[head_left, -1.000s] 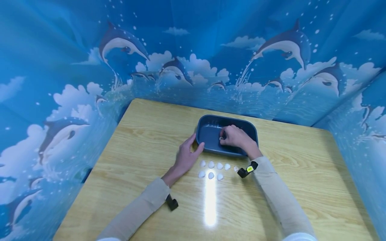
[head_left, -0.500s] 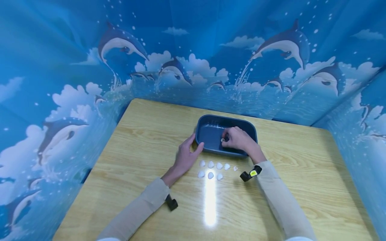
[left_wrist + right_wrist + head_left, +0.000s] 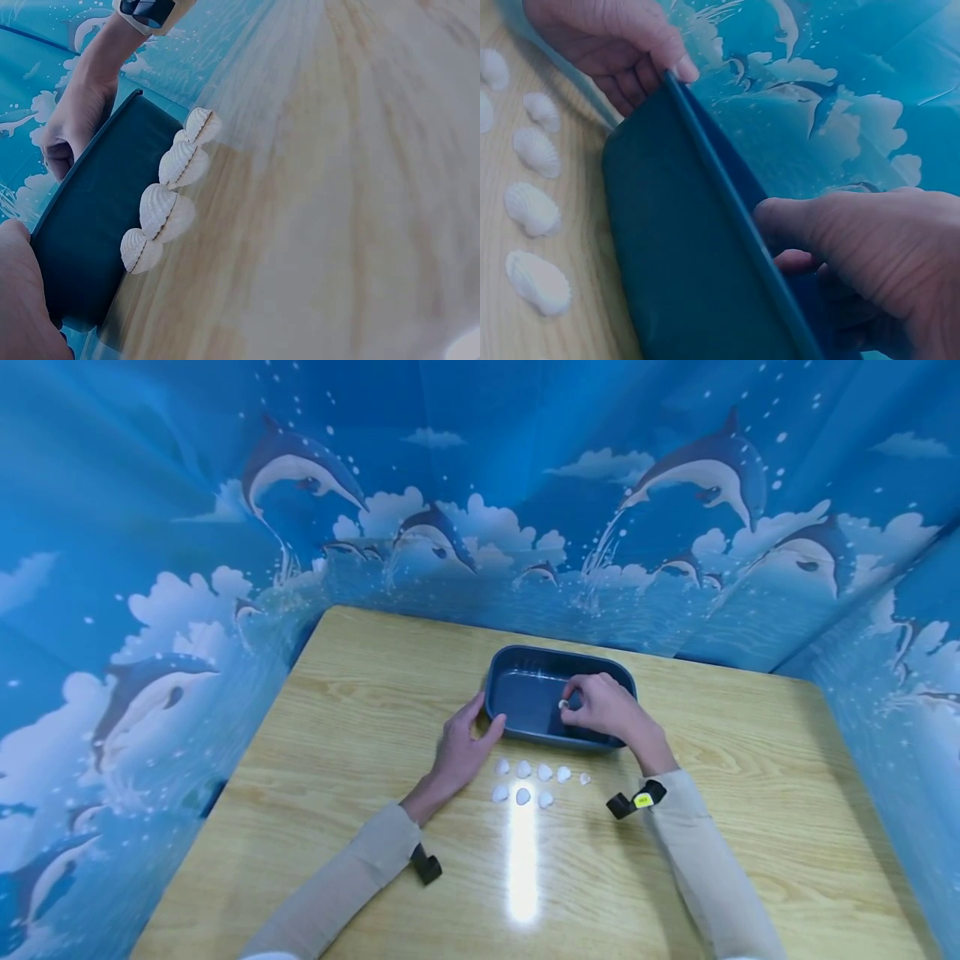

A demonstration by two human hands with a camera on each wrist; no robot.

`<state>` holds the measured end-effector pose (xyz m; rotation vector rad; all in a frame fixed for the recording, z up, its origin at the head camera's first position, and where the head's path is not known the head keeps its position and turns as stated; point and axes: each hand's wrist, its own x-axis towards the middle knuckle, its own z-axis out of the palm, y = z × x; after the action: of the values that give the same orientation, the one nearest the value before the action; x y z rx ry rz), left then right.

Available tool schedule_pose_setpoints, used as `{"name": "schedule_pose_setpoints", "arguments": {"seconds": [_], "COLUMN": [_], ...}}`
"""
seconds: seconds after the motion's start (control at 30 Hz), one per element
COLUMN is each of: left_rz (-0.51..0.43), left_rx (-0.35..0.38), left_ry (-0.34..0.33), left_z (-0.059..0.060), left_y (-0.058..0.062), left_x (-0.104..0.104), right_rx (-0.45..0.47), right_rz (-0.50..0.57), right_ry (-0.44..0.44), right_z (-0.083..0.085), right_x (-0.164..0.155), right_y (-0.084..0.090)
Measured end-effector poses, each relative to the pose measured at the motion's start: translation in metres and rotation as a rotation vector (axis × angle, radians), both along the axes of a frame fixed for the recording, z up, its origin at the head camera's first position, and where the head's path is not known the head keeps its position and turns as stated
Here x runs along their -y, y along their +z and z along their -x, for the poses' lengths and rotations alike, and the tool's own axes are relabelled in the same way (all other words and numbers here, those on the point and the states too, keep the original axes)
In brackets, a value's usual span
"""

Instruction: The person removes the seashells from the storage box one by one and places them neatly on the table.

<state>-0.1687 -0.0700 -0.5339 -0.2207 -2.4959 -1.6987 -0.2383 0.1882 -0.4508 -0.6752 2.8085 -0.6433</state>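
Note:
A dark blue rectangular basin (image 3: 525, 697) stands near the table's far edge. My left hand (image 3: 459, 747) grips its left end, the thumb at the near rim and the fingers along the outer wall. Inside the basin, my right hand (image 3: 606, 708) pinches a small pale seashell (image 3: 563, 704) between thumb and fingertips. In the right wrist view, the near wall of the basin hides those fingertips. White ribbed seashells (image 3: 544, 772) lie on the table in front of the basin, in a longer far row and a shorter near row (image 3: 522, 797).
The wooden table (image 3: 360, 693) has a bright glare streak (image 3: 522, 868) below the shells. Blue curtains with dolphins (image 3: 435, 539) surround it at the back and sides. The shell rows lie close to the basin's near wall.
My right hand has shifted slightly right inside the basin, with the small seashell still pinched. My left hand and the rows of shells stay where they were.

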Motion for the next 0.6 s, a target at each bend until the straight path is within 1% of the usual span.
{"name": "schedule_pose_setpoints", "arguments": {"seconds": [0.1,0.23,0.6], "left_rz": [0.001,-0.001,-0.014], "left_rx": [0.000,-0.003,-0.023], "left_ry": [0.001,-0.001,-0.007], "left_z": [0.000,0.000,0.001], "left_y": [0.000,0.000,-0.002], "left_x": [0.000,0.000,0.000], "right_rx": [-0.013,-0.009,-0.044], "right_rz": [0.003,0.008,0.033], "right_ry": [0.002,-0.005,-0.009], "right_z": [-0.004,-0.010,-0.030], "right_x": [-0.001,-0.002,-0.007], "right_y": [0.004,0.009,0.017]}}
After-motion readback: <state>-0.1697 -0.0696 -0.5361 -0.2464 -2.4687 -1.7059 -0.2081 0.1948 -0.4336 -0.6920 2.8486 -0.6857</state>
